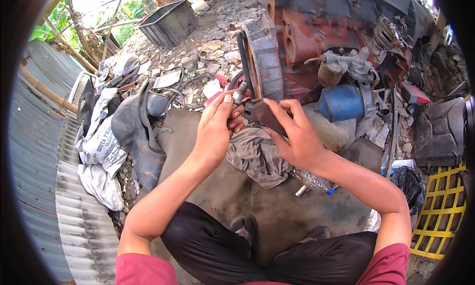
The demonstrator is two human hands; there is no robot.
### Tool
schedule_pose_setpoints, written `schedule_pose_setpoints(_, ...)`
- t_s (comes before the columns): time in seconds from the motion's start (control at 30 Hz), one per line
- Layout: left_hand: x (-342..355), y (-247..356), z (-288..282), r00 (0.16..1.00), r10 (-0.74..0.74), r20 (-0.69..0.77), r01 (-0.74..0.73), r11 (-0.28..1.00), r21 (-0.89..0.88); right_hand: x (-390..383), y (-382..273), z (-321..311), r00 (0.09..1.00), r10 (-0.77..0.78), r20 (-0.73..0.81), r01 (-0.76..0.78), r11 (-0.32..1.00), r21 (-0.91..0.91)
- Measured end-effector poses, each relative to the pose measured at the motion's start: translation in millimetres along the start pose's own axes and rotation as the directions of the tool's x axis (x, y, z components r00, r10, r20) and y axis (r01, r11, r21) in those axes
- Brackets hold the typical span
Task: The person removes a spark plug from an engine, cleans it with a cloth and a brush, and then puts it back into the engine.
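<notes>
In my left hand (pixel 217 119), pinched between thumb and fingers, is a small cylindrical metal part (pixel 240 93) with a stepped, shiny body. My right hand (pixel 299 131) is closed around a dark brown, rounded piece (pixel 266 116), whose kind I cannot make out. Its near end meets the left fingertips beside the metal part; whether the two touch is hidden. Just below both hands, a crumpled grey rag (pixel 260 159) lies on the dark mat (pixel 213 201). A large reddish-brown engine block (pixel 316 43) stands beyond the right hand, with a grey metal housing (pixel 267 57) on its left end.
A blue canister filter (pixel 341 104) sits on the engine's near side. A metal tube in clear wrap (pixel 309 181) lies by the rag. Black rubber sheeting (pixel 141 131) and white sacks (pixel 101 141) lie left, a yellow grid crate (pixel 440 213) right. A black bin (pixel 168 25) stands on rubble behind.
</notes>
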State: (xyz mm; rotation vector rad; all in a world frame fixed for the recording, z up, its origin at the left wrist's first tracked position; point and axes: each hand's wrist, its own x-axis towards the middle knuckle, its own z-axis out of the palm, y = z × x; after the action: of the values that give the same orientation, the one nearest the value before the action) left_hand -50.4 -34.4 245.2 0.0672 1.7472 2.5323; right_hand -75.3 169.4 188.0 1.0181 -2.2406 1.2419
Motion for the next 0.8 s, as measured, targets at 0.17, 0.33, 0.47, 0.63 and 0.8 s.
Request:
schedule_pose_setpoints(0.17,-1.8,-0.2,0.9,0.997,-0.009,-0.076,0.020,0.990,0.137,-2.7,3.2,-12.5,0.997,0.018,-0.081,-0.017,1.000,0.017)
schedule_pose_setpoints(0.33,-4.2,-10.6,8.2,0.986,0.156,0.051,-0.159,0.825,0.542,24.7,-28.4,-20.7,0.974,-0.165,-0.156,0.164,0.986,-0.017)
schedule_pose_setpoints(0.47,-5.3,-10.0,4.6,0.985,0.170,0.012,-0.141,0.776,0.615,13.1,-18.2,-11.0,0.979,-0.154,-0.134,0.158,0.987,0.013)
schedule_pose_setpoints(0.63,-3.1,-5.0,-0.2,0.975,0.220,0.012,-0.173,0.733,0.658,7.4,-8.9,-12.7,0.997,0.001,-0.080,0.001,1.000,0.028)
schedule_pose_setpoints(0.8,-4.8,-7.4,4.3,0.970,0.242,0.033,-0.198,0.701,0.685,23.5,-28.7,-16.6,0.981,-0.110,-0.158,0.121,0.991,0.064)
